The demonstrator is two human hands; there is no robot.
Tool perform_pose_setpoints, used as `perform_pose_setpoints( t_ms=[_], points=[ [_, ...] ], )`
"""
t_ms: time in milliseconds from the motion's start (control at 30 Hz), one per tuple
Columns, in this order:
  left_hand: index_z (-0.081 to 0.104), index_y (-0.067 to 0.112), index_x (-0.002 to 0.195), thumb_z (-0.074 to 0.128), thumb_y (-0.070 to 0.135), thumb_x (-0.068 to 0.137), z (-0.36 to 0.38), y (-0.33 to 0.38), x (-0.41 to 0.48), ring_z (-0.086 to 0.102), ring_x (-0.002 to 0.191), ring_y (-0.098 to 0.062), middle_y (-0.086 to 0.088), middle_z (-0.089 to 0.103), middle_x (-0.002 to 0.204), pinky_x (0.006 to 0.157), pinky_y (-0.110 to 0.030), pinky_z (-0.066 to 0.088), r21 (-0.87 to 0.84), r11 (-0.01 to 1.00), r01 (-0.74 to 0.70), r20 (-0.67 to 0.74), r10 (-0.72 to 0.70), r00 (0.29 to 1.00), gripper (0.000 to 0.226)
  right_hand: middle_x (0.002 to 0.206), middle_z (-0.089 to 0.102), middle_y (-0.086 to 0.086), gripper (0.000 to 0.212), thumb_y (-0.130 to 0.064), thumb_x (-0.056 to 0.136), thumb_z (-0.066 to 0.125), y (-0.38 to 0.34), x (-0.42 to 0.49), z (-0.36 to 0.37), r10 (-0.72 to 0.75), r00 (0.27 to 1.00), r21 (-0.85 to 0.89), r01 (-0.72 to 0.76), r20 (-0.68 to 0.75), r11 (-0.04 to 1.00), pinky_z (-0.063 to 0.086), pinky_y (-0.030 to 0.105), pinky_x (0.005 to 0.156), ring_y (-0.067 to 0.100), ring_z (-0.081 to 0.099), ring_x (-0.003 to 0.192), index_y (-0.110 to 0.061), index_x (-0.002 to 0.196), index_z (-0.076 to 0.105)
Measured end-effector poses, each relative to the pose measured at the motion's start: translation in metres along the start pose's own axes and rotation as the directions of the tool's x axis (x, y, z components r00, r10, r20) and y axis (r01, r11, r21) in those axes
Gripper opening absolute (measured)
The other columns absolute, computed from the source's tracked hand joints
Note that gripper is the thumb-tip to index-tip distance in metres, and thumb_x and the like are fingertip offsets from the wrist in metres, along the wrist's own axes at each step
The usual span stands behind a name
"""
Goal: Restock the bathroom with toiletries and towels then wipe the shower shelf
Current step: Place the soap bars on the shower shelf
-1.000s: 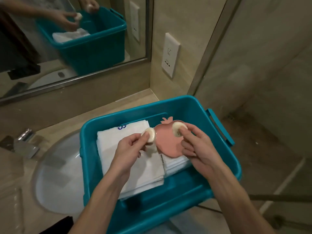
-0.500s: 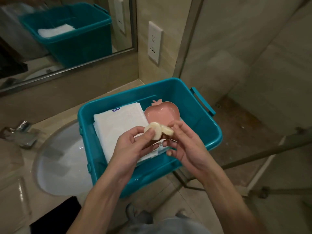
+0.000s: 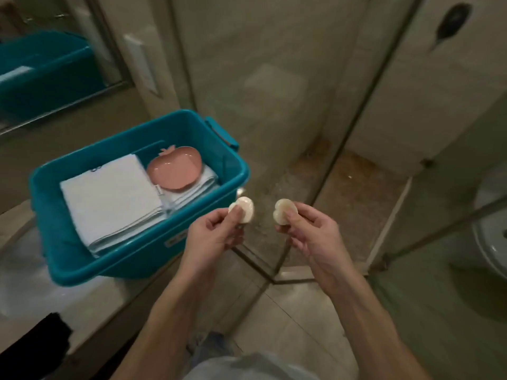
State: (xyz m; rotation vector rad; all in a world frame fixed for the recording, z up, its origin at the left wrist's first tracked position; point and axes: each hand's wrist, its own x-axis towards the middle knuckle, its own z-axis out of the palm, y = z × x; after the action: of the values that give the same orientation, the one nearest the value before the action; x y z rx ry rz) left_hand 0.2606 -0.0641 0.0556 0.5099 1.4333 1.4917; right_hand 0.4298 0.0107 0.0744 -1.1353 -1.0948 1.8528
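- The left hand (image 3: 214,237) is pinching a pale soap (image 3: 244,208) between thumb and fingertips, holding it up in front of the body.
- The right hand (image 3: 310,237) is doing the same with a second soap (image 3: 284,211), thumb pressing on its face. The two pieces are hanging apart, not touching (one per hand, which I am reading as two separate drop-off spots).
- Both soaps are hovering just past the near right corner of the teal bin (image 3: 137,259), so this is looking like the carrying step, not the placing.
- Inside the bin, folded white towels (image 3: 109,198) are lying in two stacks side by side, not yet unloaded. A pink fruit-shaped dish (image 3: 175,167) is sitting flat on the right-hand stack, probably so it is lifting out easily.
- The bin is resting on the pale tabletop (image 3: 27,292), towards its right end.
- The glass shower screen (image 3: 274,105) is standing just right of the bin, with the speckled shower floor (image 3: 356,182) showing through it. The shelf to be wiped is not showing in this view.
- A mirror (image 3: 41,64) is reflecting the bin at upper left, a wall socket (image 3: 141,67) is sitting beside it, and pale floor tiles (image 3: 301,311) are running beneath the arms.
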Motion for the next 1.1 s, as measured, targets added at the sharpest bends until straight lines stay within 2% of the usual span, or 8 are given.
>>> perform_pose_setpoints(
  t_ms=[100, 267, 433, 533, 700, 867, 967, 1100],
  points=[
    [0.075, 0.01, 0.095, 0.075, 0.041, 0.076, 0.05, -0.03, -0.016, 0.054, 0.055, -0.004, 0.006, 0.062, 0.065, 0.057, -0.017, 0.046, 0.081, 0.997, 0.003, 0.067, -0.008, 0.998, 0.036, 0.102, 0.078, 0.007, 0.028, -0.024, 0.089, 0.072, 0.002, -0.028, -0.061, 0.03, 0.991, 0.059, -0.022, -0.131, 0.998, 0.052, 0.023, 0.067, 0.018, 0.073, 0.083, -0.014, 0.116, 0.07],
    [0.076, 0.017, 0.093, 0.079, 0.039, 0.075, 0.117, -0.074, -0.027, 0.063, 0.068, -0.01, 0.0, 0.071, 0.076, 0.068, -0.029, 0.052, 0.275, 0.96, 0.041, 0.202, -0.1, 0.974, 0.029, 0.084, 0.076, -0.002, 0.02, -0.019, 0.088, 0.075, 0.009, -0.061, -0.148, 0.064, 0.937, 0.086, -0.036, -0.342, 0.996, 0.05, 0.026, 0.062, 0.012, 0.064, 0.06, -0.015, 0.107, 0.072],
    [0.075, 0.013, 0.093, 0.078, 0.028, 0.083, 0.158, -0.113, -0.023, 0.061, 0.074, -0.019, -0.006, 0.068, 0.077, 0.067, -0.029, 0.051, 0.362, 0.924, 0.12, 0.224, -0.211, 0.951, 0.018, 0.091, 0.079, 0.004, 0.019, -0.016, 0.087, 0.076, 0.029, -0.079, -0.223, 0.097, 0.837, 0.104, -0.048, -0.538, 0.993, 0.053, 0.035, 0.07, 0.018, 0.071, 0.076, -0.015, 0.105, 0.071],
    [0.074, 0.01, 0.096, 0.077, 0.024, 0.086, 0.18, -0.133, -0.011, 0.062, 0.077, -0.02, -0.005, 0.071, 0.08, 0.069, -0.03, 0.05, 0.399, 0.903, 0.159, 0.235, -0.268, 0.934, 0.018, 0.094, 0.079, 0.006, 0.02, -0.014, 0.087, 0.075, 0.039, -0.081, -0.259, 0.127, 0.777, 0.136, -0.054, -0.617, 0.989, 0.055, 0.031, 0.071, 0.017, 0.072, 0.083, -0.011, 0.106, 0.069],
    [0.076, 0.016, 0.101, 0.073, 0.026, 0.09, 0.227, -0.157, 0.027, 0.063, 0.074, -0.015, -0.002, 0.072, 0.083, 0.07, -0.029, 0.05, 0.4, 0.9, 0.17, 0.256, -0.288, 0.923, 0.015, 0.091, 0.078, 0.01, 0.022, -0.006, 0.087, 0.073, 0.037, -0.057, -0.305, 0.177, 0.718, 0.208, -0.046, -0.673, 0.977, 0.058, 0.025, 0.066, 0.017, 0.071, 0.077, -0.006, 0.107, 0.065],
    [0.075, 0.022, 0.104, 0.067, 0.022, 0.095, 0.291, -0.163, 0.091, 0.063, 0.069, -0.009, 0.001, 0.075, 0.086, 0.067, -0.023, 0.053, 0.353, 0.93, 0.105, 0.268, -0.208, 0.941, 0.012, 0.103, 0.075, 0.016, 0.025, -0.002, 0.088, 0.072, 0.009, 0.002, -0.347, 0.163, 0.726, 0.217, -0.019, -0.669, 0.976, 0.063, 0.028, 0.077, 0.027, 0.075, 0.097, -0.003, 0.112, 0.065],
    [0.074, 0.017, 0.106, 0.073, 0.024, 0.09, 0.334, -0.151, 0.138, 0.063, 0.07, -0.011, 0.0, 0.076, 0.084, 0.068, -0.026, 0.051, 0.321, 0.943, 0.087, 0.247, -0.172, 0.953, 0.017, 0.103, 0.076, 0.012, 0.027, -0.002, 0.087, 0.073, -0.024, 0.052, -0.367, 0.142, 0.724, 0.169, -0.035, -0.675, 0.985, 0.062, 0.029, 0.08, 0.02, 0.075, 0.093, -0.004, 0.113, 0.067],
    [0.07, 0.011, 0.1, 0.078, 0.026, 0.086, 0.391, -0.118, 0.199, 0.062, 0.064, -0.01, -0.002, 0.076, 0.079, 0.067, -0.027, 0.05, 0.244, 0.968, 0.058, 0.198, -0.108, 0.974, 0.023, 0.095, 0.078, 0.005, 0.02, -0.006, 0.085, 0.076, -0.077, 0.116, -0.384, 0.064, 0.746, 0.06, -0.032, -0.663, 0.998, 0.059, 0.024, 0.077, 0.01, 0.073, 0.085, -0.013, 0.103, 0.072]
  ],
)
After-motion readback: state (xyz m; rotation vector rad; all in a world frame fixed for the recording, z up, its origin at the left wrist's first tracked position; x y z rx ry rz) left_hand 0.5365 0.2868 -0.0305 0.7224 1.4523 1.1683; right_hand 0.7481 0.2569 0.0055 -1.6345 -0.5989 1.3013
